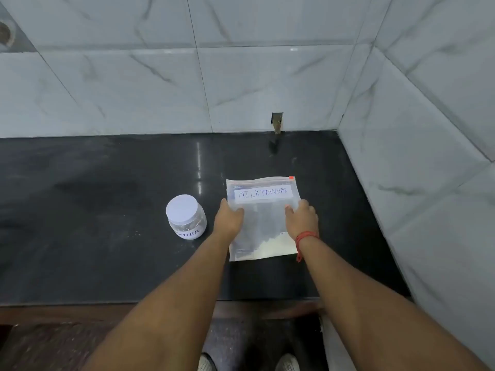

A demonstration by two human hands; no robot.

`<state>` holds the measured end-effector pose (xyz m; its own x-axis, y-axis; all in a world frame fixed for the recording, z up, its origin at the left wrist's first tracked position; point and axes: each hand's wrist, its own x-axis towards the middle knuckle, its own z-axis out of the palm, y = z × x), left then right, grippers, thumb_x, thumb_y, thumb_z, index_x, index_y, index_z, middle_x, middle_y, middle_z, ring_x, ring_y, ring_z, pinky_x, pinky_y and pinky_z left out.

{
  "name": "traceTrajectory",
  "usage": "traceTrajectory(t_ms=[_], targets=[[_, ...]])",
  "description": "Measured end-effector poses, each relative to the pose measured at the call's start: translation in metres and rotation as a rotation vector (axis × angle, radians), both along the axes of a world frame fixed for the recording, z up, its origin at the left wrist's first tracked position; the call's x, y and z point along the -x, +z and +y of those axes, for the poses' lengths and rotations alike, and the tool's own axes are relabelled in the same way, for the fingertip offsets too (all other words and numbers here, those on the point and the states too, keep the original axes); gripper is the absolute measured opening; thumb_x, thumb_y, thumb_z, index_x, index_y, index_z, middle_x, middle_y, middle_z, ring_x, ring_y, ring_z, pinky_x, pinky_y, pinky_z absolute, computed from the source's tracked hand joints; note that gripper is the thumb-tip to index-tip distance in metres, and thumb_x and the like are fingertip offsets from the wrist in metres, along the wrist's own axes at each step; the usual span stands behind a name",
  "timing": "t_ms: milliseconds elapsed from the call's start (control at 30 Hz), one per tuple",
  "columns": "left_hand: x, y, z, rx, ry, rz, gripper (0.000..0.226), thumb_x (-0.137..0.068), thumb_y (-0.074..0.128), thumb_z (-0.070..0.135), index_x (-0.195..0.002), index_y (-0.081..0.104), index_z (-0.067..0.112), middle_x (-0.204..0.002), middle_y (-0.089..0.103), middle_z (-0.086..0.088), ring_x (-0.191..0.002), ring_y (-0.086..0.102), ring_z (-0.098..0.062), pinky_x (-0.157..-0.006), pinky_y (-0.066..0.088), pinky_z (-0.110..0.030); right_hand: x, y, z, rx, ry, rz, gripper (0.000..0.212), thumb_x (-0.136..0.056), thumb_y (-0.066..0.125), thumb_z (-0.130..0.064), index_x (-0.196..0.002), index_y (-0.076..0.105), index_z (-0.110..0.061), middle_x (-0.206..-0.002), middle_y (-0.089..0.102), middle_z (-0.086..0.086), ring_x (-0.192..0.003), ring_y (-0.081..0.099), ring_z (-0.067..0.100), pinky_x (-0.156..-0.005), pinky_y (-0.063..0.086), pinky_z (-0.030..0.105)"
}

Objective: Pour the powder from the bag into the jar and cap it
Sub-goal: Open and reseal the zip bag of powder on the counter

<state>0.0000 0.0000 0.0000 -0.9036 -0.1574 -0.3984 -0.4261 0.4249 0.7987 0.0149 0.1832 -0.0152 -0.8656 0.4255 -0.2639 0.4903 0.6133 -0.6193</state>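
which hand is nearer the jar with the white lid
Left. The left hand rests on the left edge of the milk powder bag, just right of the jar without touching it. The right hand is on the bag's far right edge, farther away.
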Motion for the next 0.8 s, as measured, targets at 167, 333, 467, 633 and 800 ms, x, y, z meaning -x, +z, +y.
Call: traceTrajectory(t_ms=[167, 333, 467, 633, 800], targets=[[0.012, 0.001, -0.007, -0.123, 0.126, -0.091, 0.072, -0.104, 0.053, 0.024, -0.164, 0.015, 0.009, -0.166, 0.032, -0.010, -0.147, 0.040, -0.032, -0.113, 0.040, -0.040, 0.012, 0.011, 0.010, 0.251, -0.152, -0.013, 0.039, -0.101, 0.050, -0.029, -0.131, 0.045, -0.003, -0.130, 0.059, 0.019, -0.116, 0.059, 0.039, -0.089, 0.048, 0.039], [0.024, 0.003, -0.013, -0.243, 0.176, -0.071, 0.072, -0.095, 0.061, 0.031, -0.158, 0.032, 0.010, -0.153, 0.051, -0.009, -0.133, 0.056, -0.030, -0.111, 0.048, -0.043, 0.015, 0.015, 0.016, 0.352, -0.232, 0.029, 0.035, -0.101, 0.050, -0.033, -0.123, 0.050, -0.006, -0.118, 0.062, 0.013, -0.096, 0.060, 0.028, -0.075, 0.047, 0.034], [0.040, 0.001, -0.022, -0.289, 0.188, -0.023, 0.062, -0.085, 0.062, 0.042, -0.139, 0.054, 0.013, -0.121, 0.072, -0.002, -0.107, 0.072, -0.025, -0.096, 0.060, -0.046, 0.021, 0.025, 0.021, 0.370, -0.216, 0.102, 0.033, -0.099, 0.051, -0.039, -0.108, 0.060, -0.008, -0.102, 0.068, 0.011, -0.081, 0.063, 0.020, -0.060, 0.046, 0.026], [0.044, 0.045, -0.018, -0.274, 0.126, 0.100, 0.019, -0.100, 0.060, 0.028, -0.108, 0.070, 0.014, -0.104, 0.078, -0.005, -0.096, 0.076, -0.024, -0.090, 0.063, -0.045, 0.029, 0.051, 0.030, 0.408, -0.200, 0.186, 0.030, -0.097, 0.054, -0.044, -0.100, 0.061, -0.015, -0.094, 0.070, 0.004, -0.084, 0.069, 0.023, -0.076, 0.060, 0.037], [0.052, 0.067, -0.020, -0.140, 0.058, 0.163, 0.029, -0.101, 0.058, 0.027, -0.104, 0.068, -0.001, -0.102, 0.073, -0.020, -0.087, 0.069, -0.026, -0.087, 0.061, -0.049, 0.036, 0.076, 0.035, 0.402, -0.155, 0.249, 0.030, -0.098, 0.054, -0.039, -0.091, 0.063, -0.012, -0.088, 0.070, 0.007, -0.079, 0.068, 0.021, -0.066, 0.053, 0.030]])
